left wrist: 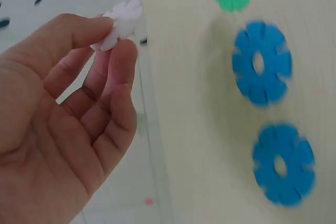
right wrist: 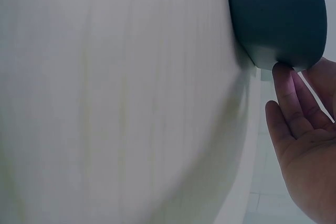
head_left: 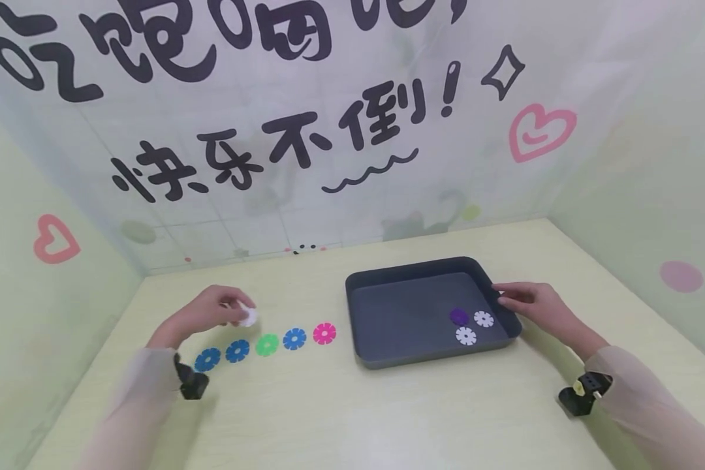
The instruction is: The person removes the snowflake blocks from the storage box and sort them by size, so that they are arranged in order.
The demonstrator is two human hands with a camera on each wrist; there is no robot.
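Observation:
My left hand (head_left: 217,308) pinches a white notched plastic disc (left wrist: 124,22) between thumb and fingertips, raised over the table's left side. Below it runs a row of similar flower-shaped discs: a blue one (head_left: 207,360) at the left end, another blue one (head_left: 237,351), a green one (head_left: 267,344), a further blue one (head_left: 294,339) and a pink one (head_left: 324,333). At the dark grey tray (head_left: 411,356), my right hand (head_left: 534,303) grips the right-hand rim, fingers against the outer wall. Inside the tray lie a purple disc (head_left: 459,317) and two white discs (head_left: 484,319).
The light wooden table (head_left: 352,418) meets a printed wall hanging (head_left: 305,215) at the back, with pale panels on both sides. A small black camera is strapped to each wrist. The tray's raised walls stand right of the row of discs.

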